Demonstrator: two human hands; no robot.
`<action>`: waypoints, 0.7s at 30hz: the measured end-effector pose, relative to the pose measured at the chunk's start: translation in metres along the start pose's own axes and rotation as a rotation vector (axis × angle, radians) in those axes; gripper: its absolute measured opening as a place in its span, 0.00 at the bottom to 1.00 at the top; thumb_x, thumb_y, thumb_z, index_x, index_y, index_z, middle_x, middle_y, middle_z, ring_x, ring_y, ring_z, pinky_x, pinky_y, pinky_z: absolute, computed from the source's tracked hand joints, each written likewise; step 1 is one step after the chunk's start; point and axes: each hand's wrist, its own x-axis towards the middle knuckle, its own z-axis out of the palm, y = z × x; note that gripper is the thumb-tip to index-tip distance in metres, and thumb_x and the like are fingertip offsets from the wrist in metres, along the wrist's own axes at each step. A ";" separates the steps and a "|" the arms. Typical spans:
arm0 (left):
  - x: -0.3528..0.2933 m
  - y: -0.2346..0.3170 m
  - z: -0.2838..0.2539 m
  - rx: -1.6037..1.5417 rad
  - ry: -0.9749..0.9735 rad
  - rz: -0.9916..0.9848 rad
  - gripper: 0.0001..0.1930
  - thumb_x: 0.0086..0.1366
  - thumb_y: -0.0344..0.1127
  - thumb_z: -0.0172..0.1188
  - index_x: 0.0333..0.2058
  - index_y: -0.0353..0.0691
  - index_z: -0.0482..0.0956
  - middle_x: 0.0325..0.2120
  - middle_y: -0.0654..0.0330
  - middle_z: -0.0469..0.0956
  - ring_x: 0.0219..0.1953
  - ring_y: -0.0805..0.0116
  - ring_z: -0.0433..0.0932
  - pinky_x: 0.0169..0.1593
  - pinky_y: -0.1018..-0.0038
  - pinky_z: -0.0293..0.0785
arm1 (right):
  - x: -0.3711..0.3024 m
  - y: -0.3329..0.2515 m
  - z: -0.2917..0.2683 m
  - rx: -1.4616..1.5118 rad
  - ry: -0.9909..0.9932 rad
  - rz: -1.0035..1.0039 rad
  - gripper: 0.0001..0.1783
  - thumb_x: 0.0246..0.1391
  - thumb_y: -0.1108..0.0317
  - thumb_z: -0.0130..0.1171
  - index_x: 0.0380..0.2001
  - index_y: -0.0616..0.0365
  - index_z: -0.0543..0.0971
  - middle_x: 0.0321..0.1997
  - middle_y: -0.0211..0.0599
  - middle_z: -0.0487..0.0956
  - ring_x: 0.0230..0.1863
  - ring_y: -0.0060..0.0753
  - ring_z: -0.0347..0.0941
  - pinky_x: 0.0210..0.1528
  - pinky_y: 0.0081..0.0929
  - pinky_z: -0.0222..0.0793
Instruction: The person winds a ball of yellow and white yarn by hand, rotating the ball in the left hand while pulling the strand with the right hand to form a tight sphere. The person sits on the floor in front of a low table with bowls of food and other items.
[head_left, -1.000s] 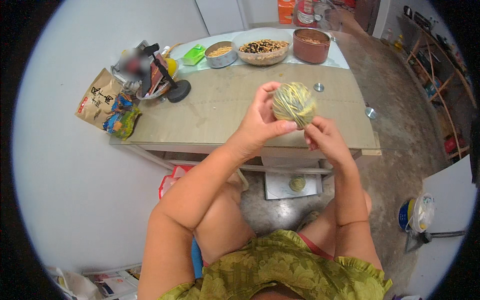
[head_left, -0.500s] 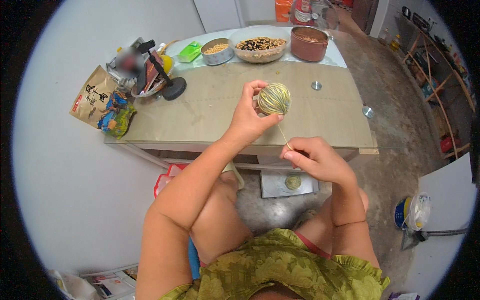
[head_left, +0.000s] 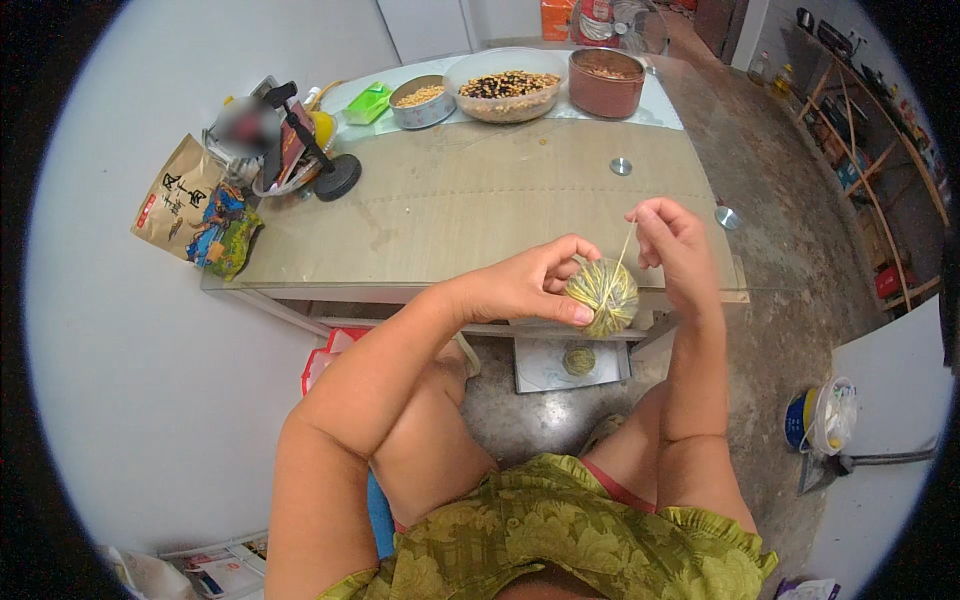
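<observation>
A ball of yellow and grey-green yarn (head_left: 603, 298) is held in my left hand (head_left: 535, 281), its thumb and fingers gripping the ball's left side over the table's near edge. A single strand runs taut from the ball up to my right hand (head_left: 675, 245). That hand pinches the yarn above and to the right of the ball. Below the table, another, smaller-looking yarn ball (head_left: 579, 361) lies on a pale flat tray (head_left: 538, 370) on the floor, between my legs.
The glass-topped table (head_left: 440, 215) bears a bowl of mixed beans (head_left: 505, 112), a reddish-brown pot (head_left: 606, 94), a round tin (head_left: 424, 115) and a green tray (head_left: 368, 104) at its far side. A black stand (head_left: 337, 178) and a snack bag (head_left: 196, 207) are leftward. Shelves (head_left: 870, 165) stand right.
My left hand has brought the yarn ball down, rightward and nearer me, and turned it. My right hand has risen from below the ball to above its right side, still pinching the strand.
</observation>
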 end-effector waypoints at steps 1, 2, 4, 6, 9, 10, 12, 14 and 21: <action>0.000 0.000 0.001 -0.049 -0.001 0.034 0.35 0.53 0.32 0.67 0.55 0.41 0.55 0.47 0.59 0.70 0.49 0.72 0.70 0.52 0.74 0.67 | 0.003 0.006 0.001 -0.007 -0.005 0.031 0.11 0.59 0.62 0.52 0.31 0.59 0.77 0.17 0.20 0.68 0.18 0.11 0.62 0.19 0.12 0.57; 0.000 0.000 0.002 -0.097 -0.002 0.068 0.36 0.52 0.32 0.68 0.55 0.41 0.55 0.47 0.59 0.69 0.50 0.71 0.69 0.53 0.74 0.66 | 0.005 0.012 0.003 -0.003 -0.013 0.038 0.11 0.59 0.62 0.53 0.31 0.59 0.77 0.18 0.21 0.69 0.18 0.11 0.62 0.20 0.12 0.58; 0.000 0.008 0.009 -0.146 0.108 0.167 0.38 0.51 0.33 0.68 0.56 0.42 0.54 0.48 0.59 0.68 0.52 0.70 0.68 0.55 0.72 0.65 | 0.009 0.027 0.007 -0.001 -0.020 0.054 0.11 0.59 0.62 0.53 0.32 0.59 0.77 0.19 0.21 0.70 0.18 0.12 0.62 0.20 0.13 0.58; 0.000 0.011 0.011 -0.154 0.228 0.264 0.40 0.50 0.34 0.69 0.57 0.42 0.53 0.49 0.60 0.67 0.53 0.69 0.67 0.57 0.71 0.65 | 0.009 0.034 0.013 0.044 -0.064 0.050 0.11 0.59 0.64 0.52 0.32 0.60 0.77 0.20 0.21 0.71 0.19 0.12 0.64 0.20 0.14 0.60; 0.002 0.015 0.008 -0.094 0.398 0.401 0.41 0.50 0.37 0.70 0.57 0.43 0.52 0.49 0.59 0.65 0.53 0.67 0.67 0.57 0.70 0.65 | 0.002 0.029 0.024 -0.022 -0.135 0.160 0.11 0.59 0.65 0.50 0.32 0.60 0.77 0.19 0.22 0.71 0.20 0.12 0.64 0.20 0.15 0.61; 0.002 0.015 0.006 -0.062 0.458 0.426 0.40 0.50 0.35 0.69 0.56 0.42 0.52 0.48 0.58 0.66 0.52 0.68 0.68 0.55 0.71 0.67 | 0.001 0.030 0.028 -0.061 -0.167 0.158 0.11 0.59 0.64 0.50 0.32 0.60 0.77 0.19 0.23 0.71 0.20 0.13 0.64 0.20 0.16 0.61; 0.003 0.014 0.003 0.001 0.578 0.472 0.38 0.51 0.30 0.68 0.55 0.41 0.52 0.47 0.55 0.67 0.49 0.70 0.70 0.51 0.72 0.70 | -0.002 0.031 0.035 -0.138 -0.231 0.152 0.12 0.59 0.64 0.49 0.31 0.61 0.78 0.19 0.24 0.71 0.20 0.14 0.65 0.20 0.16 0.61; 0.004 0.012 -0.002 0.083 0.678 0.512 0.38 0.50 0.31 0.69 0.55 0.41 0.53 0.47 0.55 0.66 0.49 0.69 0.70 0.51 0.72 0.71 | -0.007 0.027 0.042 -0.212 -0.299 0.084 0.14 0.60 0.63 0.49 0.31 0.62 0.78 0.19 0.26 0.71 0.21 0.16 0.66 0.22 0.18 0.62; 0.002 -0.001 -0.025 0.523 0.899 0.532 0.36 0.46 0.30 0.71 0.52 0.41 0.60 0.46 0.55 0.65 0.48 0.66 0.70 0.50 0.70 0.72 | -0.026 -0.006 0.051 -0.237 -0.524 0.052 0.13 0.59 0.64 0.50 0.30 0.63 0.77 0.18 0.25 0.71 0.22 0.16 0.66 0.25 0.20 0.62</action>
